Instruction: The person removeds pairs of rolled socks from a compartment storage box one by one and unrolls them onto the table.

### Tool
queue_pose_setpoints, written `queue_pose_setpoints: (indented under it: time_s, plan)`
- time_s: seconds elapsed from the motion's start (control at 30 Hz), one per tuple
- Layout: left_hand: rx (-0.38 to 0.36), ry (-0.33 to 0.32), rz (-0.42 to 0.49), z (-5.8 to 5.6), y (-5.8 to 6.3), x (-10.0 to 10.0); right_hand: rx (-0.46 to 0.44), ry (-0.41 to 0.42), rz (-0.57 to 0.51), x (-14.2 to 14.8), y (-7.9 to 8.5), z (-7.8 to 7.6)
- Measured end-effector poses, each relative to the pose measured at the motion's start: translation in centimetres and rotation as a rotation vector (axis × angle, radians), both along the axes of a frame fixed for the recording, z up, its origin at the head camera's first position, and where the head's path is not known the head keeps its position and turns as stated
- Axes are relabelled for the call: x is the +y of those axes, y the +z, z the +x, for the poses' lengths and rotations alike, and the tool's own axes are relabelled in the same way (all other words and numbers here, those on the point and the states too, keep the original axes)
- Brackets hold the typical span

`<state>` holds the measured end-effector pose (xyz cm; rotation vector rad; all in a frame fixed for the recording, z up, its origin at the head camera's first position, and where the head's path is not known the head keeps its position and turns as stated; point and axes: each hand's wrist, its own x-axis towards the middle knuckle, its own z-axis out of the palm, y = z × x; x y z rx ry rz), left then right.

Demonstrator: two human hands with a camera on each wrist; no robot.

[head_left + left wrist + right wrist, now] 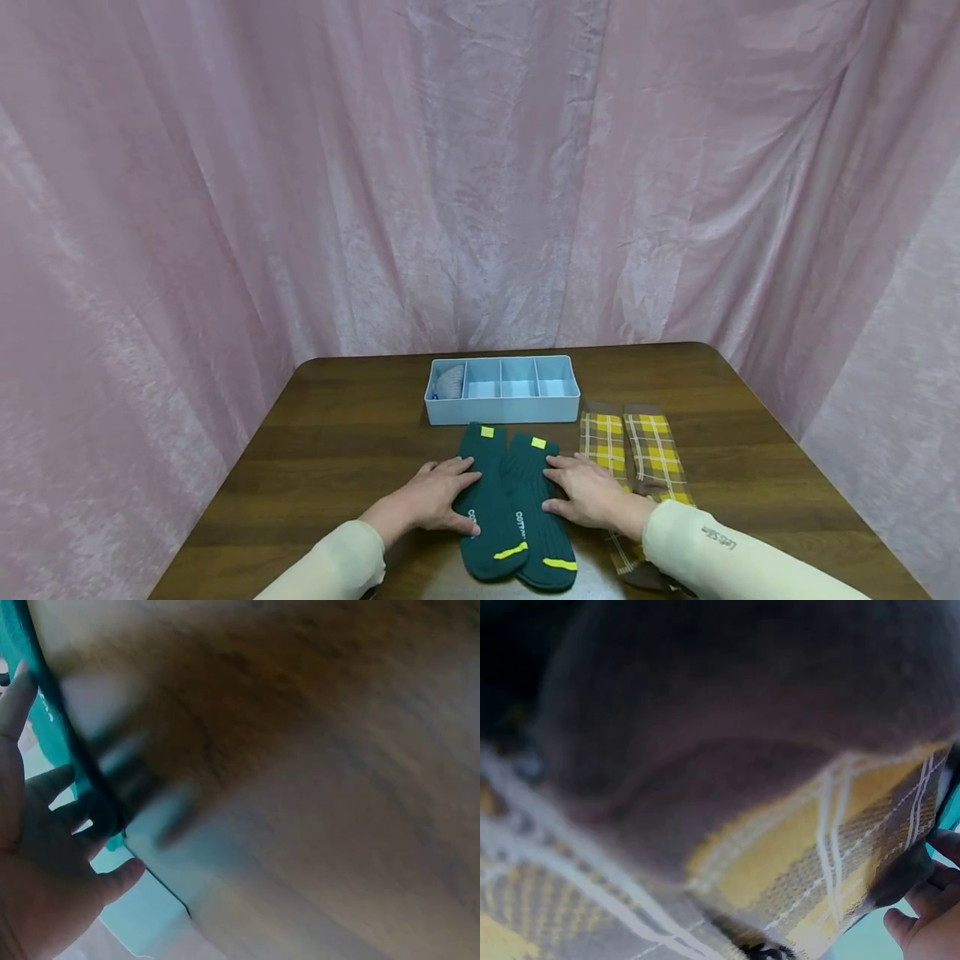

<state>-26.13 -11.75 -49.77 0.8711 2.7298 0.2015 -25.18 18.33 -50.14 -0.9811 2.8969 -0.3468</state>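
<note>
Dark green knit is forming the pair lying between the hands: a dark green knit sock with a yellow cuff label and stripe on the left [491,492], and a dark green ribbed sock with matching yellow marks on the right [534,479]. We are finding both flat on the brown wood-grain worktop [337,450], cuffs pointing away from the person, near ends overlapping.

The bare left hand [437,497] is resting on the left sock's outer edge, fingers spread, grasping nothing. The bare right hand [588,492] is touching the right sock's outer edge, likewise released. We are judging this two-sided contact to be steadying and aligning the pair, since neither hand is lifting fabric.

A light blue rectangular plastic tray with four compartments [502,411] is standing just beyond the cuffs. In its leftmost compartment we are seeing a grey, soft-looking rounded bundle [452,382] with a small blue detail; we are unable to tell how it is folded. We are identifying no contents in the other three. The dividers are presumably serving to keep items apart.

Two brown-and-yellow plaid socks [602,437] are lying to the right, side by side, apparently set aside. The right cream sleeve [735,558] is crossing over them.
</note>
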Motion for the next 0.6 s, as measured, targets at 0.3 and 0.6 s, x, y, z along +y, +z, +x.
queue_pose_setpoints:
  time_s: [0.3,0.6]
  plan:
    - [-0.07,-0.019,-0.007,0.1,0.7,-0.5,-0.001,-0.003,0.005,1.1,0.0,-0.4]
    - [-0.061,-0.032,-0.023,1.0,1.1,0.5,0.012,0.016,0.011,2.3,0.2,-0.8]
